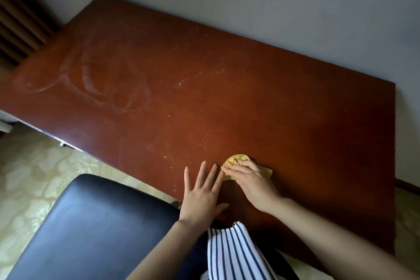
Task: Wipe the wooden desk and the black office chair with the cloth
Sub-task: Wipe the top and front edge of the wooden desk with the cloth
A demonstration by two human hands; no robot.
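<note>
The reddish-brown wooden desk (pixel 227 88) fills most of the view, with dusty smears on its left part and pale crumbs across the middle. A small yellow cloth (pixel 238 158) lies bunched on the desk near the front edge. My right hand (pixel 252 179) lies on top of it, fingers bent over the cloth and pressing it to the wood. My left hand (pixel 202 193) rests flat on the desk just left of the cloth, fingers straight and spread. The black office chair (pixel 91 229) stands at the lower left, its padded top just in front of the desk.
A grey wall runs behind and to the right of the desk. Dark curtain folds (pixel 18 25) hang at the far left. Pale patterned flooring (pixel 34 173) shows under the desk's front edge. A blue-and-white striped garment (pixel 231 254) hangs below my arms.
</note>
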